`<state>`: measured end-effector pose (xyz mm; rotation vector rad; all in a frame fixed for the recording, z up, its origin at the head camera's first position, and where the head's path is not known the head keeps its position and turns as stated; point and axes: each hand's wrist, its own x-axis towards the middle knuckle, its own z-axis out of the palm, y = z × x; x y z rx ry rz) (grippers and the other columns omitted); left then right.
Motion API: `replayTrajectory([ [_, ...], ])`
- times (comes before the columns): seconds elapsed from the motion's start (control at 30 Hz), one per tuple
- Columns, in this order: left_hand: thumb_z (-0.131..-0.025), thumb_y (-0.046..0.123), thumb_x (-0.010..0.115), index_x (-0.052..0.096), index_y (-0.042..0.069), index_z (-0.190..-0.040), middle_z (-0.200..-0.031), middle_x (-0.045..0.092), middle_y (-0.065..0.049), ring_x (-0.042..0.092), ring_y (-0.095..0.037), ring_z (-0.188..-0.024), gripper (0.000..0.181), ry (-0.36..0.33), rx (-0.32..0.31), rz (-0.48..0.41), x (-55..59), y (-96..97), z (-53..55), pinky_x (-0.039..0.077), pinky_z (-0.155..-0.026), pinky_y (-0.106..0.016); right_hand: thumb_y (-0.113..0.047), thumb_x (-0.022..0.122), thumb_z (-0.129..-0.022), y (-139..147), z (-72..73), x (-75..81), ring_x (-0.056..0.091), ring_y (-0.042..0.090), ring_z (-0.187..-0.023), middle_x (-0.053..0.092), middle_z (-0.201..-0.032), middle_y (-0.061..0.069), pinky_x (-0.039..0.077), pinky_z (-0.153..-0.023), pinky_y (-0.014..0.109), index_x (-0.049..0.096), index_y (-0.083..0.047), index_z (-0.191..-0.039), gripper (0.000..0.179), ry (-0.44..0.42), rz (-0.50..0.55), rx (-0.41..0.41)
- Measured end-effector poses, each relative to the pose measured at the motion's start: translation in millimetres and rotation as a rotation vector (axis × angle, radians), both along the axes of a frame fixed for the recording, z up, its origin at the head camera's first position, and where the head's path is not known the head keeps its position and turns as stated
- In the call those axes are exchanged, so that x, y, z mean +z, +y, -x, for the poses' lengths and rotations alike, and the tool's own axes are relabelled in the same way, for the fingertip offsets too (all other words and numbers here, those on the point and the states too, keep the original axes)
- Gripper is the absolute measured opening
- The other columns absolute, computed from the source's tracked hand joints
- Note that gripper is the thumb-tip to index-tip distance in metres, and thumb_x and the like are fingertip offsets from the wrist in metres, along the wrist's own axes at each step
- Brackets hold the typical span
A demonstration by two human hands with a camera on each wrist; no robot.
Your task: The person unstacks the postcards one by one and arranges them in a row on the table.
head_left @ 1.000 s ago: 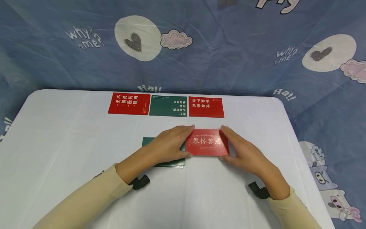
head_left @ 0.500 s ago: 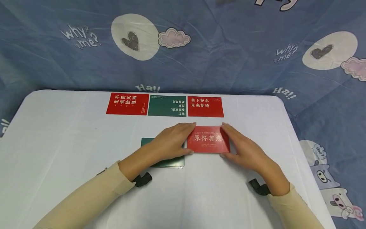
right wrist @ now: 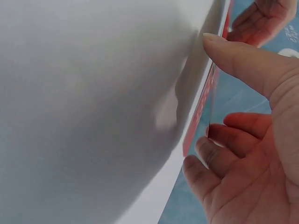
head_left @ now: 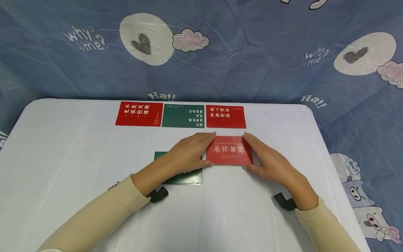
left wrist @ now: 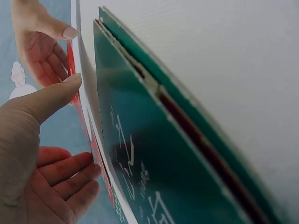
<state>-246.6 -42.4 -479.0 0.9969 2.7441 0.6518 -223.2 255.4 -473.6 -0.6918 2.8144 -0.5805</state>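
Observation:
Both my hands hold a red card (head_left: 229, 150) with white Chinese lettering, level and close over the white table. My left hand (head_left: 190, 152) has the card's left end between thumb and fingertips. At the other end my right hand (head_left: 270, 159) grips it the same way, thumb at the near corner and fingers at the far one. Below my left wrist lies a small stack of green cards (head_left: 185, 177), partly covered by that arm. In the left wrist view the stack (left wrist: 135, 126) shows a dark red layer between green ones.
Along the table's far edge a row lies flat: a red card (head_left: 138, 114) at left, a green card (head_left: 183, 116) in the middle and another red card (head_left: 226, 117) at right. A blue printed cloth (head_left: 239, 59) hangs right behind the table.
Both hands have carried the red card slightly away from me, closer to the row at the back. The green stack has stayed in place, and the head view has shifted a little.

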Motion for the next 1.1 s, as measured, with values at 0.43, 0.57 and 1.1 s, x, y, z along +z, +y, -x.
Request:
replayTrajectory([
  [0.43,-0.083,0.034,0.090,0.040,0.001,-0.159,-0.156,0.050,-0.014,0.049,-0.031,-0.142,0.096,-0.007,-0.003,0.016,3.5,4.4,9.0,0.047,-0.112,-0.047,-0.019,0.088,-0.085,2.3,11.0,2.5,0.035,0.037,-0.152,0.033,-0.167,0.018,0.047,-0.110,0.055,0.028,-0.004,-0.165,0.101,-0.005,-0.028,0.013],
  [0.57,-0.084,0.034,0.088,0.040,0.001,-0.159,-0.157,0.049,-0.014,0.048,-0.031,-0.143,0.095,-0.006,0.002,0.032,2.8,5.4,12.5,0.046,-0.113,-0.047,-0.020,0.087,-0.087,2.9,15.6,2.4,0.034,0.037,-0.152,0.031,-0.168,0.018,0.044,-0.113,0.055,0.027,-0.002,-0.164,0.100,-0.016,-0.027,0.021],
  [1.1,-0.088,0.031,0.085,0.037,0.002,-0.161,-0.161,0.044,-0.014,0.042,-0.031,-0.148,0.091,-0.026,0.004,0.021,-2.2,6.5,22.4,0.041,-0.117,-0.046,-0.019,0.085,-0.088,5.5,30.7,-0.4,0.034,0.037,-0.152,0.031,-0.168,0.018,0.040,-0.116,0.055,0.026,-0.001,-0.164,0.098,-0.051,-0.010,0.038],
])
